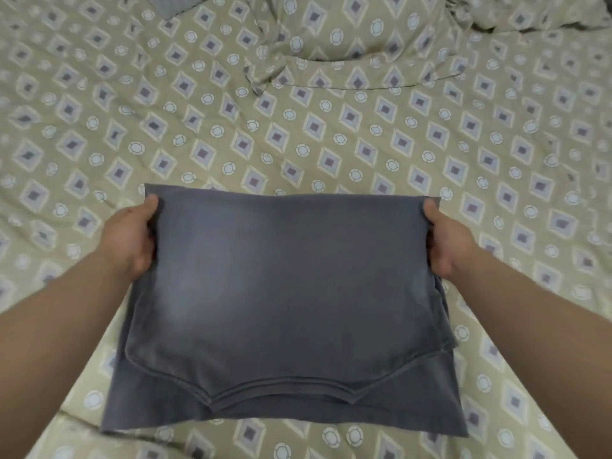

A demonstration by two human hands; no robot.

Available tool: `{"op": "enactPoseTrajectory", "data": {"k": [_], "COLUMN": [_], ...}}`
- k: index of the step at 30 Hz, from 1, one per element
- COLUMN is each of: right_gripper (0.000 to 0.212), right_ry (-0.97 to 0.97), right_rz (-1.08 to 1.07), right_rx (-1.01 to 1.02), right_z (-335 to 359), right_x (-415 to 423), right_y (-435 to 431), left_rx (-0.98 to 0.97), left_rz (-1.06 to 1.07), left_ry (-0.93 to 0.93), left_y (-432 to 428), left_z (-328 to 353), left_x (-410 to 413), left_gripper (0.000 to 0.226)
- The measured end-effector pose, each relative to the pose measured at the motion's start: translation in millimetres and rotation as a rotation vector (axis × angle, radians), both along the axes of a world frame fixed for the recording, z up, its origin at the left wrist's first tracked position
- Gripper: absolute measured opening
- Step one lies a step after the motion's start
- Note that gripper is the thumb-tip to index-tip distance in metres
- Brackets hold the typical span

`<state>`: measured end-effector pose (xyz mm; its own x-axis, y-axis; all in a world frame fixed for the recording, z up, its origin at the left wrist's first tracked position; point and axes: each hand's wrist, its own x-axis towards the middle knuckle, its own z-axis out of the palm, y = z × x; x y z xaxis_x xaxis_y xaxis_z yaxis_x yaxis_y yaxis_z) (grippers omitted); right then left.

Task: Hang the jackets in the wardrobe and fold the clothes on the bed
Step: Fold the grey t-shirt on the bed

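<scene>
We see a grey shirt [281, 293], folded, mid-frame on the patterned bed [331, 144]; our left hand [132, 238] and right hand [447, 241] pinch its far corners.

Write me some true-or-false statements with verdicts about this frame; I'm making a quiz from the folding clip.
1. The left hand and right hand each grip a side of the grey garment. True.
2. The garment lies in one flat layer. False: it is folded, hems stacked nearest the person.
3. A hanger lies beside it. False: none shows.
4. A patterned pillow lies beyond the garment on the matching bedsheet. True.
</scene>
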<state>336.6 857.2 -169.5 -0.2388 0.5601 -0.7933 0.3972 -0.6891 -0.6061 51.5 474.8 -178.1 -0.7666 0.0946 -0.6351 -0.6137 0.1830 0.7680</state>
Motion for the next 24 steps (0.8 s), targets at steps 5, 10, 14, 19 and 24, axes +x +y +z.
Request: {"op": "enactPoseTrajectory", "data": {"k": [5, 10, 14, 19, 24], "right_gripper": [0.037, 0.042, 0.039, 0.029, 0.033], "right_ry": [-0.117, -0.113, -0.080, -0.336, -0.240], "right_rz": [0.259, 0.355, 0.256, 0.406, 0.349], "right_rx": [0.005, -0.201, -0.226, 0.257, 0.194], "right_z": [8, 10, 7, 1, 2], "right_x": [51, 94, 103, 94, 120], "right_y": [-36, -52, -60, -78, -81], "left_rx": [-0.587, -0.832, -0.946, -0.978, -0.854], "left_rz": [-0.250, -0.538, -0.538, -0.499, -1.091], "left_ry": [0.253, 0.338, 0.400, 0.691, 0.852], "left_y": [-38, -56, -54, -39, -16], "left_z": [2, -3, -3, 5, -3], "left_x": [66, 92, 95, 120, 178], "left_gripper": [0.045, 0.034, 0.034, 0.030, 0.089]}}
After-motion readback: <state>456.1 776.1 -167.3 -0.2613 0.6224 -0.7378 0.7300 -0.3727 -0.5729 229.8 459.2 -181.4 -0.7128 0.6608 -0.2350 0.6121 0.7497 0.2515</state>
